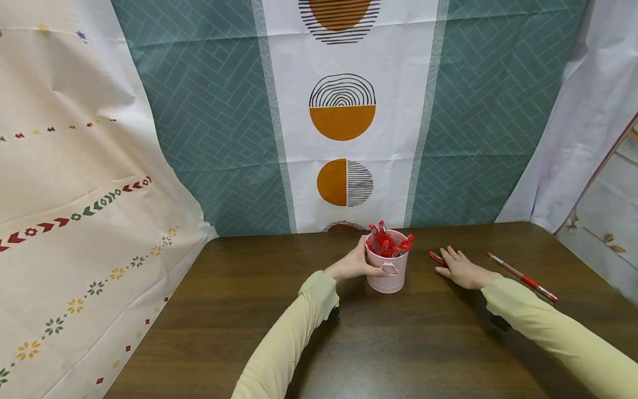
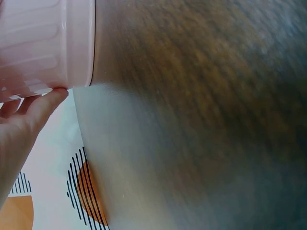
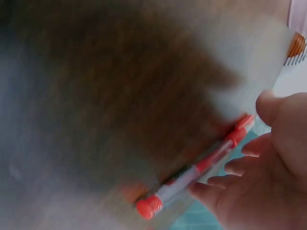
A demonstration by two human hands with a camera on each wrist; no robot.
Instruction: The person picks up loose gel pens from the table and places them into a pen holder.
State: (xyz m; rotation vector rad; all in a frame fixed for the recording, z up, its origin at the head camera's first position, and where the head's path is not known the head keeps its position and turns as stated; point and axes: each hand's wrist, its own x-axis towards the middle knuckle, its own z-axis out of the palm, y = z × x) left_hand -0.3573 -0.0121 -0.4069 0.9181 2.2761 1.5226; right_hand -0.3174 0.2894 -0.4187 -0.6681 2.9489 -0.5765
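My left hand [image 1: 352, 262] grips a small pink bucket [image 1: 386, 282] by its left side, thumb across the front near the little handle. Several red pens [image 1: 384, 244] lean inside it. In the left wrist view the bucket's ribbed wall [image 2: 38, 48] fills the upper left corner, with fingers on it. To the bucket's right, my right hand [image 1: 463, 270] reaches over a red pen [image 1: 435, 257] with fingers fairly straight, hiding most of it. From the right wrist, the red and clear pen [image 3: 206, 163] lies before the fingertips; whether they touch it is hard to tell.
Another red and clear pen [image 1: 522, 277] lies slantwise on the dark wooden table [image 1: 423, 343], right of my right hand. A patterned green and white cloth [image 1: 349, 149] hangs behind the table's far edge. An embroidered cream cloth [image 1: 89, 238] borders the left side.
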